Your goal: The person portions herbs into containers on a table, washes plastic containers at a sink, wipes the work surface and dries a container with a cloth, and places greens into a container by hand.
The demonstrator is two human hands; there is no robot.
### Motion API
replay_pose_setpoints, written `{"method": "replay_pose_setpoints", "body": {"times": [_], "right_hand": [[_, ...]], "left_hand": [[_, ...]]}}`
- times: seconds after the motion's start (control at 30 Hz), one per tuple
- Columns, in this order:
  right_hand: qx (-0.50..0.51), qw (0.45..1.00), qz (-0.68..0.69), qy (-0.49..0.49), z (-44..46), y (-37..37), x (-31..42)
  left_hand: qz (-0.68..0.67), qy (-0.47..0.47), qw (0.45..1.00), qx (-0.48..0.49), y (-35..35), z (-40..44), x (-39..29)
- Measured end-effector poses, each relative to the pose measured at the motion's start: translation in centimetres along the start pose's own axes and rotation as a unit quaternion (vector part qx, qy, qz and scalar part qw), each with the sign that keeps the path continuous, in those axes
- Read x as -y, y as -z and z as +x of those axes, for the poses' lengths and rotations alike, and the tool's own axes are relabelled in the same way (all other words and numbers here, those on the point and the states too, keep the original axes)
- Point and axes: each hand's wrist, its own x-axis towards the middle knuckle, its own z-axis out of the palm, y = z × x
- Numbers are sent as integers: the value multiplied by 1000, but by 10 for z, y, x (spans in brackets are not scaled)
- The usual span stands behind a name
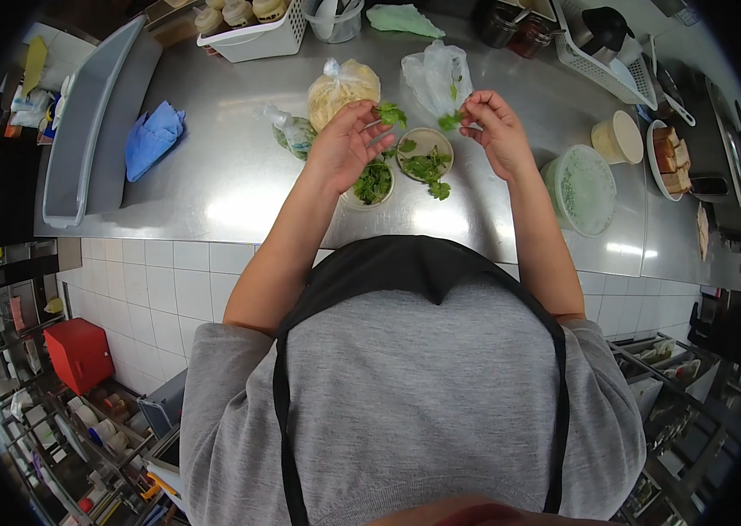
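Observation:
Between the thumb and fingertips of my left hand [344,147] is a leafy piece of cilantro [392,115]. My right hand [500,133] pinches a cilantro sprig [450,120] by its stem. Both hands are raised over two small round bowls. The left bowl [362,207], partly hidden under my left hand, holds a heap of green leaves [373,184]. Leafy sprigs [426,165] lie in the right bowl [427,136], some hanging over its front rim. Behind the hands are a tied bag of pale yellowish food [349,88] and a crumpled clear plastic bag [434,74].
A bag of greens [293,133] lies left of the bowls. Further left are a blue cloth [156,138] and a grey tub [99,131]. On the right stand a cloudy lidded container [583,191], a cream tub [618,138] and a bread dish [670,162]. White baskets [256,42] line the back.

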Motion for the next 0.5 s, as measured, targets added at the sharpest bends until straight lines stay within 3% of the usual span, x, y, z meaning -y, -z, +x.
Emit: {"method": "replay_pose_setpoints", "body": {"times": [0.07,0.13,0.17,0.23,0.27,0.33,0.5], "right_hand": [[-11,1000,12,13,2,5,-1],[10,991,-134,7,2,13,0],[9,991,-135,6,1,14,-2],[135,908,-390,76,-5,13,-8],[135,908,-390,74,-8,10,-10],[210,809,-531,142,-15,-1,-7],[228,741,-611,161,-14,-7,-16]], "left_hand": [[-11,4,1000,-6,7,-2,-2],[-7,-2,1000,-12,9,-11,-5],[-4,-11,1000,-17,11,-15,-7],[-4,-14,1000,-11,23,-20,-9],[-3,-20,1000,-6,28,-23,-10],[-8,-24,999,-20,30,-32,-12],[-16,-33,999,-37,40,-46,-11]]}}
